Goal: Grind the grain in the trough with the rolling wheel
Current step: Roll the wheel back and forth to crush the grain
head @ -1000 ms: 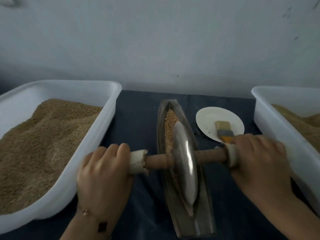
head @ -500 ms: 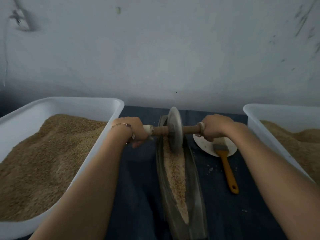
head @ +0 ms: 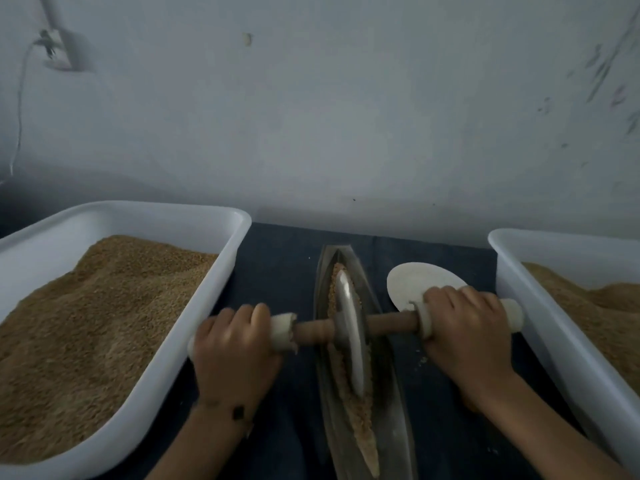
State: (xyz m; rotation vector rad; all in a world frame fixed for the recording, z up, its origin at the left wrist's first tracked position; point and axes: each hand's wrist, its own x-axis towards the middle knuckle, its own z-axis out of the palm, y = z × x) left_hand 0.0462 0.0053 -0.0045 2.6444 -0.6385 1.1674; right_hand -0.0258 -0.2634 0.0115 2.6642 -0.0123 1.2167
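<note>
Both hands' fingers grip the wheel (head: 349,330) axle over the trough (head: 391,403); grain tubs (head: 221,271) flank them, a white plate (head: 412,282) far right.

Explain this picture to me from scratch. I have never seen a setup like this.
There is no machine here: a person works with bare hands, and the camera sits on their head, looking down. The left hand and right hand each grip one end of a wooden axle. It runs through a metal wheel, which stands in a long narrow trough with grain along its groove. On the dark cloth a white tub of grain stands on the left, another tub on the right, and a white plate lies beside the trough.
</note>
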